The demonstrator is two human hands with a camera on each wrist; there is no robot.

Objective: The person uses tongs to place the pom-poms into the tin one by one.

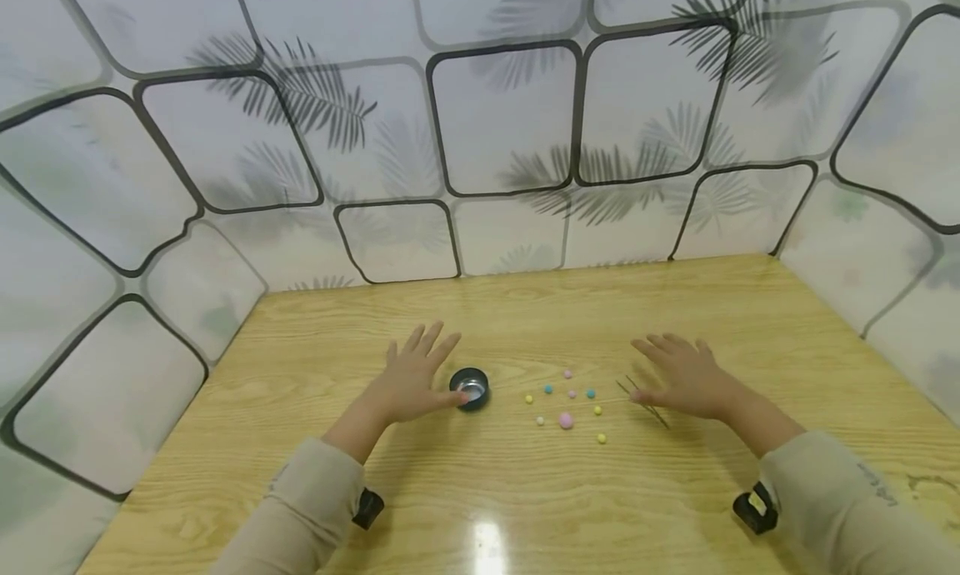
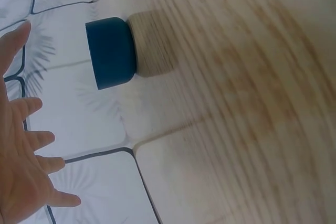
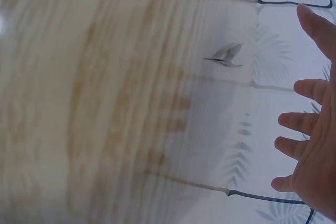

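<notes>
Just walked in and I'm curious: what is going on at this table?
A person has both hands spread over a wooden table, holding nothing. The left hand is next to a small dark round cup; whether it touches is unclear. The right hand is beside thin tweezers lying on the wood. Between the hands lie scattered little coloured balls, none in the cup as far as can be seen.

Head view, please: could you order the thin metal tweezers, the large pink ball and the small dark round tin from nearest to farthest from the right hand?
1. Thin metal tweezers: right by the right hand's thumb side.
2. Large pink ball: mid-table, among the small beads.
3. Small dark round tin: farthest, beside the left hand.
</notes>
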